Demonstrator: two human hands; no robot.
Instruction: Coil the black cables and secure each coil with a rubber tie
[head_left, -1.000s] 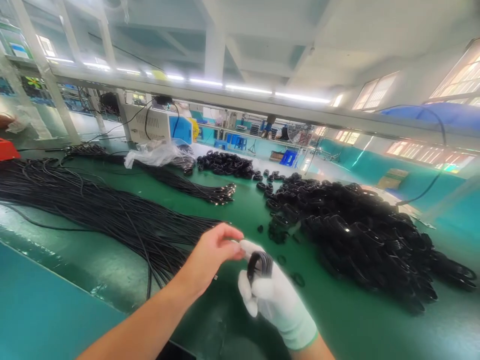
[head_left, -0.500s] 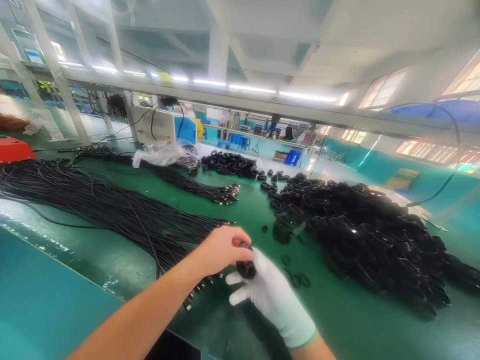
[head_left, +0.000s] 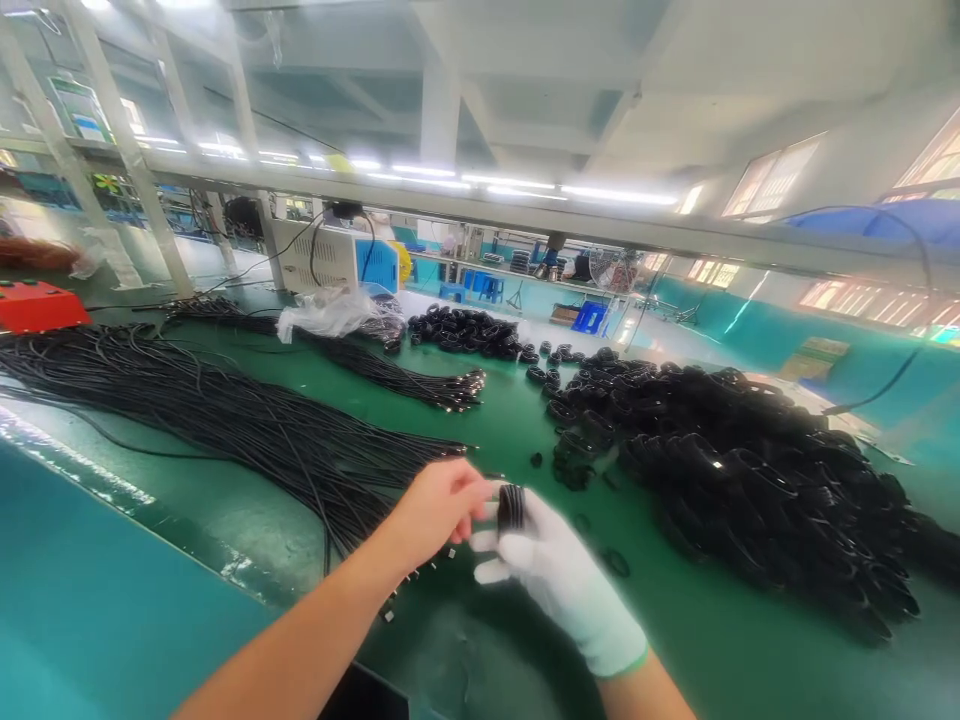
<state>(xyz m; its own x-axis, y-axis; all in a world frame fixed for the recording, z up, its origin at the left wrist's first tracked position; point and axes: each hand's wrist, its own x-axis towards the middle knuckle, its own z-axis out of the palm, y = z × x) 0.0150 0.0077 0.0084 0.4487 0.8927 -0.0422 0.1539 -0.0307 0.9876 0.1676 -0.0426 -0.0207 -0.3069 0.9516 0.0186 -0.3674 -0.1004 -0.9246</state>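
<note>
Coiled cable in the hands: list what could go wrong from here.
1. The small coiled cable is pinched only between the bare left hand and the gloved right hand; it may spring loose.
2. The straight cables lie right beside the hands, so loose ends could snag.

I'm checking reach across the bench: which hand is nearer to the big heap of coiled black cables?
Right. The gloved right hand is just beside the heap of coiled cables; the bare left hand is farther off, by the straight cables.
</note>
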